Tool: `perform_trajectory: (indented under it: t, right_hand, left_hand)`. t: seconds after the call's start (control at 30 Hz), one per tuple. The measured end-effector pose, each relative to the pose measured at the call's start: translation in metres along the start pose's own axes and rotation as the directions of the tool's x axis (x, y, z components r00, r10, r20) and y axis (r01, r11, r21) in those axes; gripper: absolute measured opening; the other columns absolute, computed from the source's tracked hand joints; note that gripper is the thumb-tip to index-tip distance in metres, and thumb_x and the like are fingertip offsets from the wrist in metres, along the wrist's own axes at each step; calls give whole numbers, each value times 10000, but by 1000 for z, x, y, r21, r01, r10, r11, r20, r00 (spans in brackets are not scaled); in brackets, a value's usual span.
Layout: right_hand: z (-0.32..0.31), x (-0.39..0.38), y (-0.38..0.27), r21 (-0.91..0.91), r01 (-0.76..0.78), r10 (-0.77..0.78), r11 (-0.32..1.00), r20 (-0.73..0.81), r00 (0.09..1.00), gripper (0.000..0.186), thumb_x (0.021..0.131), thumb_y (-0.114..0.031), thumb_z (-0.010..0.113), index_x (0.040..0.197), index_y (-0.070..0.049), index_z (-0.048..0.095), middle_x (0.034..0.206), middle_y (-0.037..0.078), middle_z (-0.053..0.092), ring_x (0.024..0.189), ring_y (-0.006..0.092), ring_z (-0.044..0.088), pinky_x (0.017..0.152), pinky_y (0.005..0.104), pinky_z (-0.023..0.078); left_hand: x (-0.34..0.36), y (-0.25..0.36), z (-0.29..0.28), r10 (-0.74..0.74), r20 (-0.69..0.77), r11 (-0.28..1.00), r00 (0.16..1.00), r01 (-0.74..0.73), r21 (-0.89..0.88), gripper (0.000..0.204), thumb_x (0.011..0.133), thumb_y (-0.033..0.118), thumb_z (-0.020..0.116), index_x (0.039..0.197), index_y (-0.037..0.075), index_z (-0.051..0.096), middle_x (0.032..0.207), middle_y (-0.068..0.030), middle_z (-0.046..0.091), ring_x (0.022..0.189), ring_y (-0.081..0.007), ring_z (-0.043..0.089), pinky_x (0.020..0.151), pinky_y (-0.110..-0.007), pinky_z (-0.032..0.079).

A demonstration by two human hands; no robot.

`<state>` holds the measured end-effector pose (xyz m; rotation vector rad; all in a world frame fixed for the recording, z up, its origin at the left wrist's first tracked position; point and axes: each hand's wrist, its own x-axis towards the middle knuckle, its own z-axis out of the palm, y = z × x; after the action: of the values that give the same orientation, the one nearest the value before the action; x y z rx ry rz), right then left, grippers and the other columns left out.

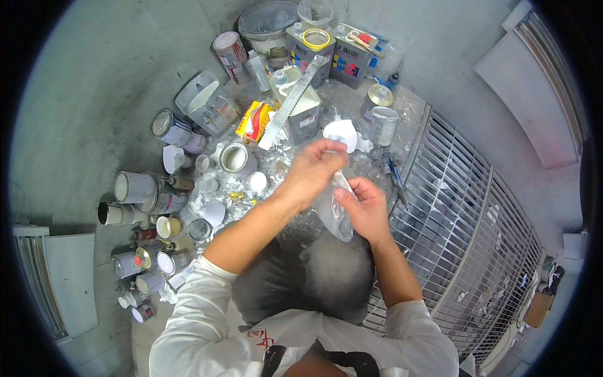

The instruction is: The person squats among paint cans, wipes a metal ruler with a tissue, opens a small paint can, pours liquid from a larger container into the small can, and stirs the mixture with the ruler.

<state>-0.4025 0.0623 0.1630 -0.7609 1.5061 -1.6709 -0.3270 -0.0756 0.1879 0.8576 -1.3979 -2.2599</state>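
Note:
A thin, clear plastic bag [336, 217] hangs between my hands, above my knees. My left hand [317, 166] pinches its upper part with closed fingers. On its right side, my right hand [366, 207] grips the edge between thumb and fingers. Just beyond my left hand lies a white cup-like piece [341, 131] on the littered floor. A metal ruler [292, 103] leans across a square can [306, 122] farther back. Beside that can is a yellow and red box [254, 122]. An opened round paint can [235, 158] stands left of my left hand.
Several used cans, such as a tin [134, 187], crowd the left side. Square cans [352, 60] and a big bucket [269, 28] stand at the back wall. A clear jar [384, 125] sits far right of my hands. Metal grating [455, 207] covers the floor to the right.

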Motion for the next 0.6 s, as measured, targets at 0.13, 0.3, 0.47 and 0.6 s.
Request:
perform_trajectory:
  t: [0.13,0.3,0.47,0.6]
  right_hand:
    - [-4,9,-7,62,-104,110,993,-102,989,176,950,-181,655,859,-33,631,769,-32,623,665,27,515,586,202,410]
    - [-7,17,-14,229,-73,111,971,-156,982,312,995,-320,580,829,-58,617,746,-61,574,654,23,473,562,205,368]
    - [-13,18,-19,245,-49,122,968,-289,949,343,1006,-362,548,861,-64,638,760,-53,575,664,28,473,569,200,368]
    - [-17,11,-25,25,-94,97,995,-223,970,320,1003,-321,561,888,-41,661,728,-49,571,619,31,460,538,206,360]
  left_hand:
    - [-10,22,1,263,-91,962,961,-255,95,171,886,92,679,1030,24,617,934,-36,646,809,-100,581,701,-259,464]
    - [-53,17,28,700,534,331,474,-878,346,267,805,27,715,1032,20,574,986,-150,592,859,-331,609,820,-388,497]
    - [-49,9,24,434,489,304,757,-634,711,182,817,72,696,957,22,592,953,-139,613,817,-374,613,763,-444,518]
    - [-56,9,21,542,577,106,611,-731,674,144,824,48,663,947,20,595,884,-134,631,795,-352,626,713,-410,528]
